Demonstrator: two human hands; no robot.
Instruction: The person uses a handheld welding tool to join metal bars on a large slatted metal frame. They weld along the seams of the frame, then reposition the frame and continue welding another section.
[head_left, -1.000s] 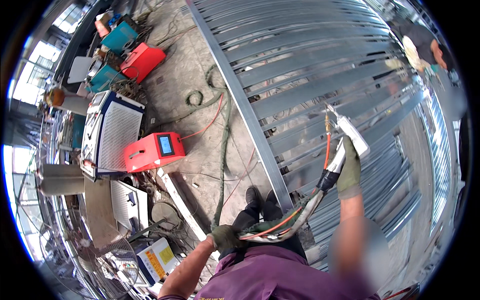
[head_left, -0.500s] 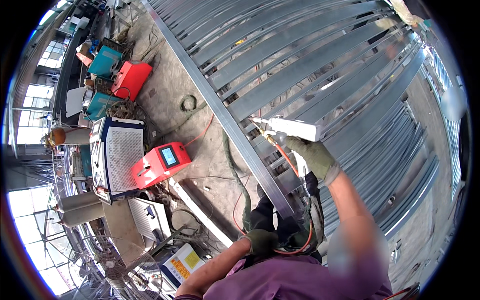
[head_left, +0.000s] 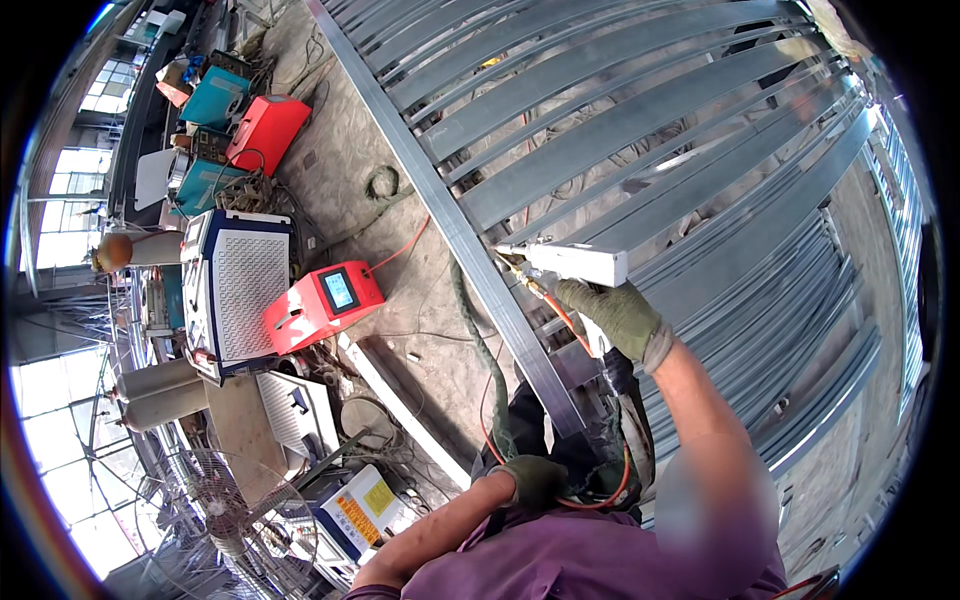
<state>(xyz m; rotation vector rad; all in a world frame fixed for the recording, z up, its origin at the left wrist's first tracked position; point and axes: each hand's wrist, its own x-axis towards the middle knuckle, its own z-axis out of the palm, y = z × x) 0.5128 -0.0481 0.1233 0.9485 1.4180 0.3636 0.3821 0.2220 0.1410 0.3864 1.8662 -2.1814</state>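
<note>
Two gloved hands, one white handheld tool at the edge of a slatted metal frame

Looking down from the head camera, I count two hands, both in olive-green gloves. The right hand (head_left: 625, 322), right of centre, is wrapped around one white tool (head_left: 580, 262), which lies over the near left part of one large grey metal frame (head_left: 420, 180). The tool points left, its narrow tip just beside the long side rail; I cannot tell whether they touch. One orange hose (head_left: 570, 322) meets brass-coloured fittings below the tip. The left hand (head_left: 535, 482), near, at the person's waist, is curled closed on one green-sleeved hose (head_left: 480, 350), though its fingers are mostly hidden from me.

The frame stretches far and right, crossed by many parallel slats, too many to count surely. One stack of long metal strips (head_left: 800, 365) lies to the right.

On the left I count two red boxes: the nearer (head_left: 310, 310) has one lit screen (head_left: 340, 291); the other (head_left: 268, 132) stands far off, beside two teal boxes (head_left: 214, 97). Between the red ones, farther left, stands one white-and-blue cabinet (head_left: 250, 290). Near left are one wire-caged fan (head_left: 215, 507) and one box with two coloured labels (head_left: 360, 515). One loop of green hose (head_left: 382, 182) lies on the floor (head_left: 345, 215), left of the rail.
</note>
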